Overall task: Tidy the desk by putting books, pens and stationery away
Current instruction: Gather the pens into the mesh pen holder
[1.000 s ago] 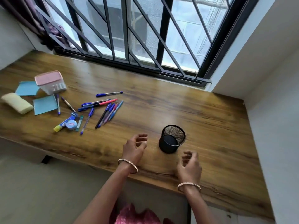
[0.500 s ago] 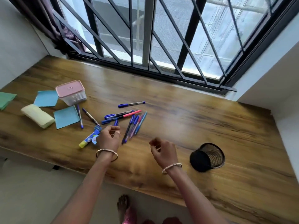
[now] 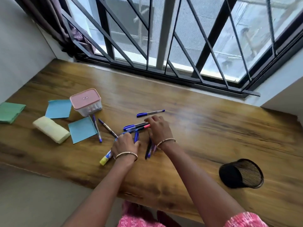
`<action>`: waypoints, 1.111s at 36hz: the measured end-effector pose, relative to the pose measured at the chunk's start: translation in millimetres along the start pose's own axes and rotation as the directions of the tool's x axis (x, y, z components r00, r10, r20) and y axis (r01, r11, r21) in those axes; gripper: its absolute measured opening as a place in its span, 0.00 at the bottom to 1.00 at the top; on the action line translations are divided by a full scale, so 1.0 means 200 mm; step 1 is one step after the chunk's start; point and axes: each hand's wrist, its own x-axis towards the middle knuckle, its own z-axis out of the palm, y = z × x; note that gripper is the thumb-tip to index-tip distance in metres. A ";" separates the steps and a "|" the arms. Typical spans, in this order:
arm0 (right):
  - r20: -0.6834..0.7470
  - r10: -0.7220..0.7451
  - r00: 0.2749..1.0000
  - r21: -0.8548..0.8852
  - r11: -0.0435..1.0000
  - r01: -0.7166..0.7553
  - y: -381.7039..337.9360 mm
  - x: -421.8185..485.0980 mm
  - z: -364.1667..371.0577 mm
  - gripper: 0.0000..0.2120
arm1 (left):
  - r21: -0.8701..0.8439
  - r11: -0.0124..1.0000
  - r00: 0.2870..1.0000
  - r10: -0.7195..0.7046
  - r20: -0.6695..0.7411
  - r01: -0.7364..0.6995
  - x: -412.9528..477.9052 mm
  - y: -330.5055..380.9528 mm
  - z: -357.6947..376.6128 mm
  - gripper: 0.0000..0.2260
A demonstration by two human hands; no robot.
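Several blue pens and one pink pen (image 3: 146,126) lie scattered mid-desk. My right hand (image 3: 159,129) rests over them, its fingertips curled onto the ends of the pink pen and the dark pens beside it. My left hand (image 3: 125,145) covers the lower pens, and a blue pen (image 3: 136,137) sticks out by its thumb; whether it is gripped is hidden. More pens (image 3: 148,150) show under my right wrist. One blue pen (image 3: 150,113) lies apart, farther back. A black mesh pen cup (image 3: 241,173) stands at the right, away from both hands.
A pink-lidded box (image 3: 86,101), two blue paper squares (image 3: 59,108), a green sheet (image 3: 10,112) and a pale yellow pouch (image 3: 50,129) sit at the left. Two pens (image 3: 96,128) lie by the box. A yellow-capped glue stick (image 3: 105,158) lies at my left wrist. The barred window runs behind.
Both hands have moved left from beside the mesh cup to the scattered pens and come down onto them. The view has swung left with them.
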 end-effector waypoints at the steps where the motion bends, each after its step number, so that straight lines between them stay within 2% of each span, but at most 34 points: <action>1: 0.015 -0.003 1.000 -0.025 1.000 0.003 0.00 0.01 0.02 0.16 | 0.023 1.000 1.000 0.005 0.007 -0.005 0.01 0.01 -0.01 0.16; 4: 0.063 -0.011 0.998 -0.110 0.994 0.017 0.00 0.04 0.07 0.12 | 0.087 0.996 0.999 0.009 0.032 -0.012 0.03 0.03 -0.02 0.16; 8: -0.047 -0.023 0.999 -0.135 0.991 0.016 0.02 0.05 0.11 0.04 | 0.078 0.997 0.998 0.004 0.063 -0.009 0.05 0.03 -0.04 0.18; 10: -0.095 -0.058 0.994 -0.144 0.989 0.044 0.03 0.05 0.12 0.08 | 0.048 0.999 0.998 -0.002 0.067 -0.002 0.05 0.02 -0.05 0.19; 12: -0.141 -0.087 0.986 -0.143 0.987 0.066 0.04 0.05 0.12 0.09 | -0.027 1.000 0.999 0.004 0.054 -0.003 0.06 -0.01 -0.06 0.17; 15: -0.207 -0.042 0.977 -0.041 0.999 0.034 0.05 0.03 0.07 0.01 | -0.231 0.973 0.994 0.032 0.104 -0.007 0.07 -0.05 -0.08 0.12; 17: -0.253 0.035 0.967 0.093 0.996 -0.011 0.06 0.00 0.01 0.01 | -0.482 0.875 0.982 0.056 0.183 0.040 0.08 -0.06 -0.08 0.10; 20: -0.338 0.166 0.926 0.289 0.955 -0.066 0.10 -0.08 -0.10 0.03 | -0.781 0.612 0.943 0.173 0.285 0.124 0.06 -0.01 -0.10 0.10; 21: -0.352 0.205 0.913 0.336 0.938 -0.081 0.12 -0.12 -0.15 0.03 | -0.814 0.567 0.932 0.216 0.291 0.123 0.03 0.02 -0.12 0.11; 25: -0.362 0.299 0.883 0.450 0.885 -0.116 0.16 -0.34 -0.39 0.07 | -0.867 0.497 0.892 0.379 0.247 0.029 -0.05 0.18 -0.13 0.15; 28: -0.358 0.369 0.858 0.514 0.845 -0.149 0.21 -0.56 -0.57 0.10 | -0.909 0.416 0.835 0.509 0.210 -0.024 -0.15 0.35 -0.10 0.14; 30: -0.372 0.446 0.814 0.553 0.811 -0.191 0.27 -0.70 -0.67 0.12 | -0.927 0.373 0.790 0.581 0.198 -0.042 -0.25 0.48 -0.08 0.14; 32: -0.391 0.548 0.740 0.583 0.769 -0.261 0.37 -0.84 -0.74 0.12 | -0.940 0.338 0.750 0.630 0.201 -0.032 -0.35 0.58 -0.05 0.12; 37: -0.440 0.758 0.482 0.649 0.639 -0.412 0.62 -1.10 -0.84 0.09 | -0.939 0.321 0.678 0.718 0.157 -0.122 -0.59 0.79 0.06 0.09; 40: -0.429 0.792 0.434 0.652 0.604 -0.458 0.74 -1.19 -0.83 0.08 | -0.908 0.323 0.646 0.759 0.080 -0.267 -0.67 0.88 0.12 0.08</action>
